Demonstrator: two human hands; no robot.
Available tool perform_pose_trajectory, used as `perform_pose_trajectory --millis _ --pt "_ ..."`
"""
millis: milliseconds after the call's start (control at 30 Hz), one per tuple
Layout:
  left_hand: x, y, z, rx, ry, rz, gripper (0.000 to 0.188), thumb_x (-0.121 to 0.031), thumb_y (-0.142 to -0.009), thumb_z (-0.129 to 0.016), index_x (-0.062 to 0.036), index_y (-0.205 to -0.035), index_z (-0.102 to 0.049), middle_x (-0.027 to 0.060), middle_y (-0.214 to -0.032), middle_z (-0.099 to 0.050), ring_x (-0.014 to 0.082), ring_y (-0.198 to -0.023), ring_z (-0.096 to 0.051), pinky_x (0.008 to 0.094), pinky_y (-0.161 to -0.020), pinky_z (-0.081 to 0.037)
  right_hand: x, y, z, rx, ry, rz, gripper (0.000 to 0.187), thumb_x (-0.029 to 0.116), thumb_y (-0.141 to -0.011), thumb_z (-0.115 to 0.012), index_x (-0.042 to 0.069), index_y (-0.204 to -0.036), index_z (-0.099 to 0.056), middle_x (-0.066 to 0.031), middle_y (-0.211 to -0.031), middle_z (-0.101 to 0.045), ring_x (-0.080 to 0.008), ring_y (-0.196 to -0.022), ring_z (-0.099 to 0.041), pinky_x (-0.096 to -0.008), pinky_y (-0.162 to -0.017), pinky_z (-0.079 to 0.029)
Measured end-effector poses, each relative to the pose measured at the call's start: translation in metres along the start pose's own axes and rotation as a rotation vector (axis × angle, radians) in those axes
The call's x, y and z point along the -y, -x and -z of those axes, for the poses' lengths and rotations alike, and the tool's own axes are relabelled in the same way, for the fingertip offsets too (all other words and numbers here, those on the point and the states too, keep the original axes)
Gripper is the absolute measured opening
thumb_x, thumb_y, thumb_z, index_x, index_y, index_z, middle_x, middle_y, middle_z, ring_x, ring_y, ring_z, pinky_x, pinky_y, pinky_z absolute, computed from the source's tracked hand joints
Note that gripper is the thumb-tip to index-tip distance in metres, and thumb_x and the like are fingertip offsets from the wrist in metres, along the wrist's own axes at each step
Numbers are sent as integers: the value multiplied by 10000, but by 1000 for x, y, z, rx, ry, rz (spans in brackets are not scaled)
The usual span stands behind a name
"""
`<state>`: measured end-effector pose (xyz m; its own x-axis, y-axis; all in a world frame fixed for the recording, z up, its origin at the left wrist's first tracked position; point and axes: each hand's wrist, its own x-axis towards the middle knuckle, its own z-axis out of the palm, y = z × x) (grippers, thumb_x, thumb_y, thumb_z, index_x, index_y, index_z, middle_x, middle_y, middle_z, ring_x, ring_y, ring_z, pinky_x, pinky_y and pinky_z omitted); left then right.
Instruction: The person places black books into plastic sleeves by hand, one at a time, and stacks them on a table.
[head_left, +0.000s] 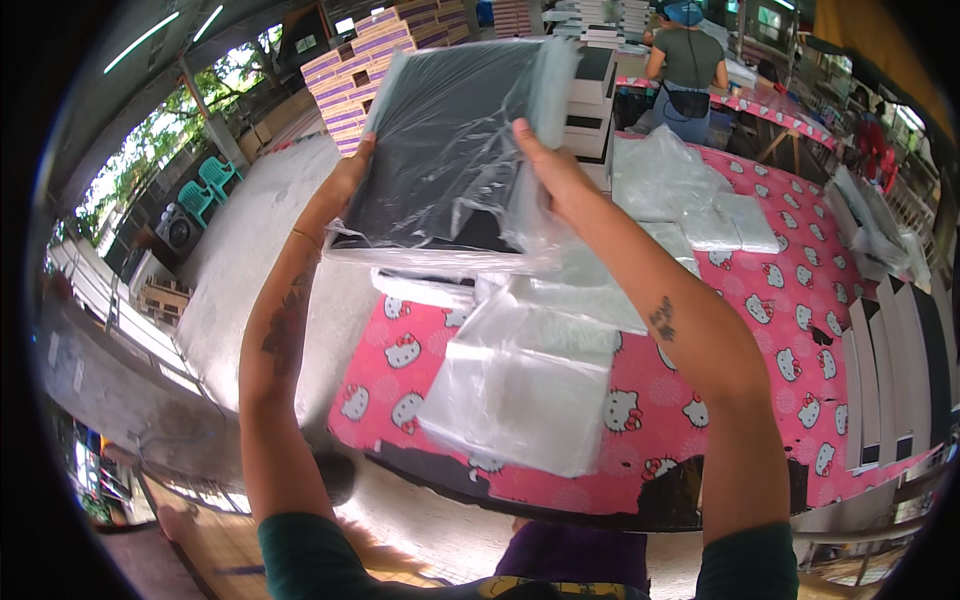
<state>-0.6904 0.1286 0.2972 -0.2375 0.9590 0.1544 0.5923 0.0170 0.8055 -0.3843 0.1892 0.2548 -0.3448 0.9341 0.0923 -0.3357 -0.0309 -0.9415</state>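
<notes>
Out in front of me, above the far left part of the table, I hold up a flat black box point(450, 140) wrapped in clear plastic. My left hand point(352, 172) grips its left edge, and my right hand point(552, 170) clasps the right side with the thumb on the front. Loose plastic folds bunch along its lower edge and right side. Below it, clear plastic bags point(525, 385) lie flat on the pink table cover point(740, 370). Another wrapped item point(425, 287) shows partly beneath the box; its kind is hidden.
More plastic bags point(665, 180) lie farther back. Black-and-white boxes point(900, 370) stand along the right edge, and similar ones point(590, 110) are stacked behind. Brown cartons point(335, 85) rise at the far left. A person point(688, 70) works at another table. Green chairs point(208, 185) stand left.
</notes>
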Motion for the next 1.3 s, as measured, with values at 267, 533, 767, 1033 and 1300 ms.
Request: perform_pose_trajectory --millis 267,533,767,1033,1300 --pt "66 -120 21 -18 -160 112 981 -742 -859 -324 134 -1278 -460 295 -1282 -497 351 -1250 -444 328 -1056 -293 -37 -120 -23 58 -75 -182 790 491 -749 -752 -86 -1222 -492 -180 -1084 -599 -269 -970 -610 -402 -824 -495" --pt "87 -151 21 167 -129 329 842 -673 -883 -405 50 -1308 -487 199 -1320 -495 257 -1244 -441 293 -1059 -288 -79 -142 -18 111 3 -375 795 536 -730 -727 -69 -1204 -523 -151 -1119 -575 -257 -1002 -568 -389 -848 -447" --pt "119 -168 44 157 -177 -35 744 -596 -911 -451 31 -1310 -491 165 -1302 -517 223 -1217 -460 278 -1048 -302 -91 -142 -18 95 119 -275 843 583 -733 -686 -84 -1221 -520 -195 -1159 -577 -284 -1079 -552 -407 -894 -424" --pt "82 -162 54 96 89 413 991 -808 -796 -333 -7 -1374 -411 241 -1372 -434 361 -1266 -421 477 -1028 -307 -93 -153 -9 6 201 -297 835 577 -775 -642 -119 -1217 -507 -223 -1159 -580 -305 -1080 -553 -406 -914 -417" --pt "89 -8 44 -630 271 -232 514 -436 -954 -464 15 -1181 -556 161 -1115 -627 238 -984 -634 325 -851 -467 -30 -30 30 12 147 -27 673 530 -842 -597 69 -1314 -464 -78 -1282 -516 -221 -1175 -470 -364 -953 -383"
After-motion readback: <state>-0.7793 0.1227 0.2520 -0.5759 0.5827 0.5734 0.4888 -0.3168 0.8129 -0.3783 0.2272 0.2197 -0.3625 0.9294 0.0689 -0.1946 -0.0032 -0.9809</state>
